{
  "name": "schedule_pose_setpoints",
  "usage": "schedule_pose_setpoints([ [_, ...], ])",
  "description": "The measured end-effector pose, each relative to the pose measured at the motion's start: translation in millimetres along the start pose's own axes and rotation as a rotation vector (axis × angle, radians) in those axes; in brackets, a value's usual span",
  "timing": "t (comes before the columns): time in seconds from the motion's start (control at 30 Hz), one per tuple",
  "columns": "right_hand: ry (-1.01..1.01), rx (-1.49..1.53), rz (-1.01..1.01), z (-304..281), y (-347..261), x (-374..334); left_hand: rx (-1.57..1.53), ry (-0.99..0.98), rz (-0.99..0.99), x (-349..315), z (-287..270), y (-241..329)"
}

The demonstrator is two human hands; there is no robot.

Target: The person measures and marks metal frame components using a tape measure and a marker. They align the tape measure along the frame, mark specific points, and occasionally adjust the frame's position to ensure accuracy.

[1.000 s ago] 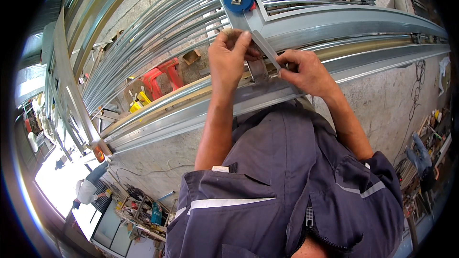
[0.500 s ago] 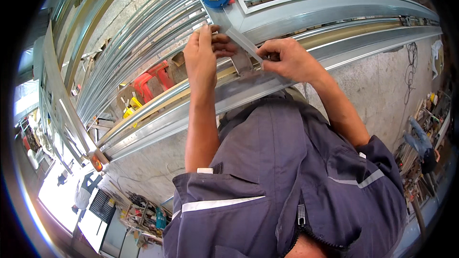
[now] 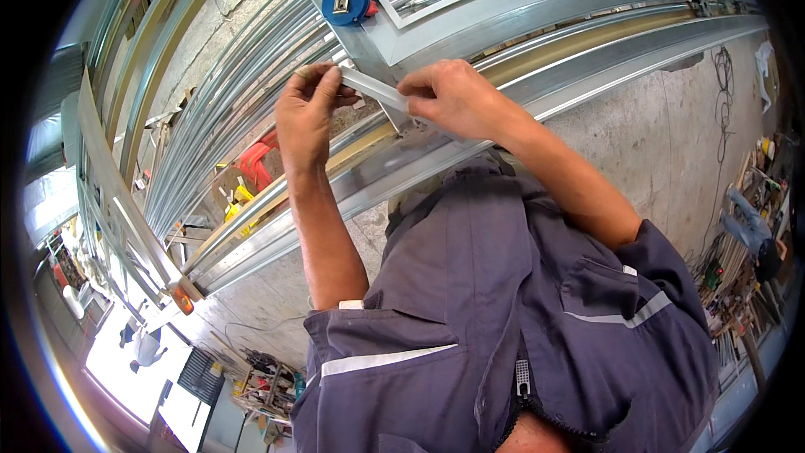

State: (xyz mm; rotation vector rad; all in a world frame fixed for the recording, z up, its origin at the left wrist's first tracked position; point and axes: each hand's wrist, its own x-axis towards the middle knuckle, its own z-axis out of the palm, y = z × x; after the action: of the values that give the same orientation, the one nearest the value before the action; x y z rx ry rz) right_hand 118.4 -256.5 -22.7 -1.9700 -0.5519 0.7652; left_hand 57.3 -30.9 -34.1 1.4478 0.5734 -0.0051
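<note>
A short pale metal strip (image 3: pixel 374 86) is held level between my two hands, near the corner of a grey metal frame (image 3: pixel 394 44). My left hand (image 3: pixel 307 109) pinches its left end between thumb and fingers. At the other end, my right hand (image 3: pixel 449 99) has thumb and fingers closed on it. On the frame just beyond the strip lies a blue tape measure (image 3: pixel 349 2) with a metal clip and a red button. Below my hands run long metal rails (image 3: pixel 419 149).
Many thin metal rods (image 3: pixel 243 84) lie to the left and behind the frame. Tall profiles (image 3: pixel 159 42) rise at far left. Red (image 3: pixel 257 164) and yellow tools (image 3: pixel 239 201) sit beneath the rails. A black cable (image 3: pixel 723 109) lies on the floor at right; another person (image 3: pixel 148 347) is at lower left.
The metal strip has swung from steeply slanted to flatter and shifted left. My left hand has moved left and now grips its end; my right hand has also moved left.
</note>
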Motion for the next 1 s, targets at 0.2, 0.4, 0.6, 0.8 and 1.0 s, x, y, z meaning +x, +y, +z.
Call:
schedule_pose_setpoints([
  [0.2, 0.129, 0.162, 0.143, -34, 16, -20, -0.23, 0.167, -0.034, -12, -35, -1],
  [0.4, 0.027, 0.665, 0.247, -27, 8, -51, -0.413, 0.239, -0.049, -64, -18, -13],
  [0.6, 0.081, 1.006, 0.27, -6, 5, -38, -0.201, 0.053, -0.22, -111, 40, -7],
  [0.8, -0.075, 0.554, 0.282, -12, 9, -21, 0.018, -0.094, -0.294, -123, 66, -8],
  [1.0, -0.182, 0.202, 0.354, -24, -1, -3, 0.302, -0.021, -0.151, -101, 61, -9],
])
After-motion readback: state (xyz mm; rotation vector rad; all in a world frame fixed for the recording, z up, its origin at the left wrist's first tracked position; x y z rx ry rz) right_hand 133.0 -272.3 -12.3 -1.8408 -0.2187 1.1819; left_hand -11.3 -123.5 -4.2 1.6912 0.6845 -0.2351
